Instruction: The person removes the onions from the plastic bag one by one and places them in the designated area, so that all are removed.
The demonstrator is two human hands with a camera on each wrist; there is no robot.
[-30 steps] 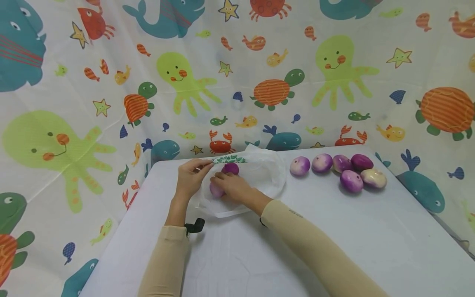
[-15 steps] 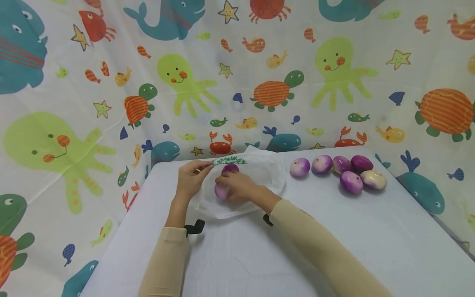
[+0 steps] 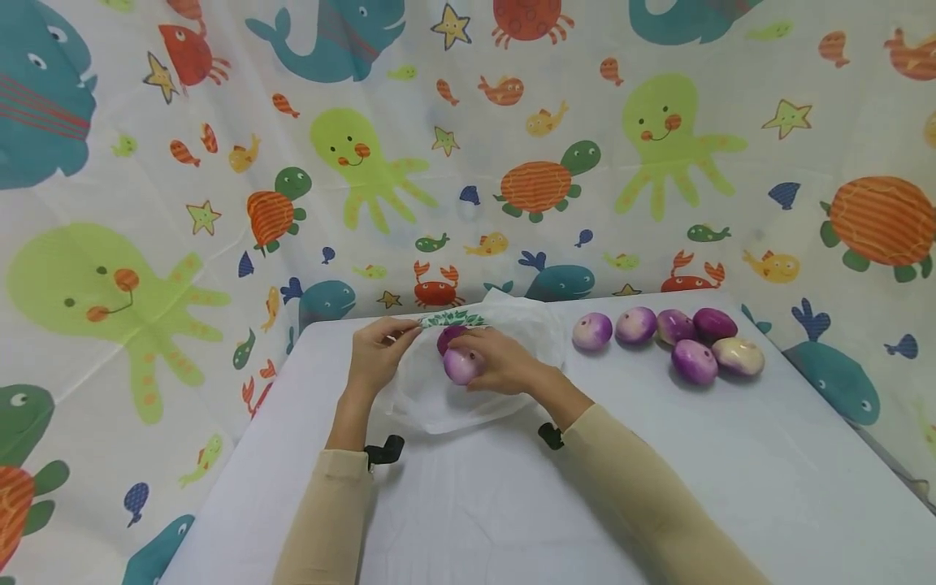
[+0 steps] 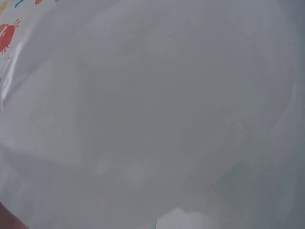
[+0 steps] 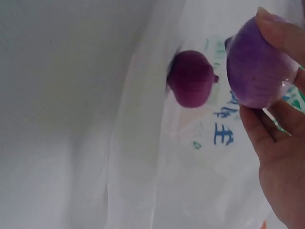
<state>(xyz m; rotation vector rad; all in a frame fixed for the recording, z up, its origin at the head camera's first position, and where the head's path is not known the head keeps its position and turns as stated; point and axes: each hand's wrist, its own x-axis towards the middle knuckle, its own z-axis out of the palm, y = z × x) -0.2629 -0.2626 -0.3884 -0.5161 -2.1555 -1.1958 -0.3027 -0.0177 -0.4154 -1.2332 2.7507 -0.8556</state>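
Observation:
A thin white plastic bag (image 3: pixel 431 416) with green leaf print lies on the table, and my left hand (image 3: pixel 374 357) pinches its upper left edge between thumb and fingers. My right hand (image 3: pixel 512 366) grips a pale purple onion (image 3: pixel 462 367) over the bag, thumb on one side and fingers on the other. A darker purple onion (image 5: pixel 192 78) shows just beyond it, against the bag's plastic, apart from my fingers in the right wrist view. Blue lettering on the bag (image 5: pixel 181 191) is visible there too. Pale, blurred plastic (image 4: pixel 152 95) fills most of the left wrist view.
Several onions sit at the right back of the white table (image 3: pixel 468 520): a pale purple onion (image 3: pixel 592 331) nearest the bag, a cluster farther right with a whitish onion (image 3: pixel 738 357). A curtain (image 3: pixel 453 187) printed with sea animals hangs behind and beside the table.
My right hand has drawn back to the right and lifted the pale purple onion, which it was covering before. The darker onion stays close by. My left hand keeps its pinch on the bag.

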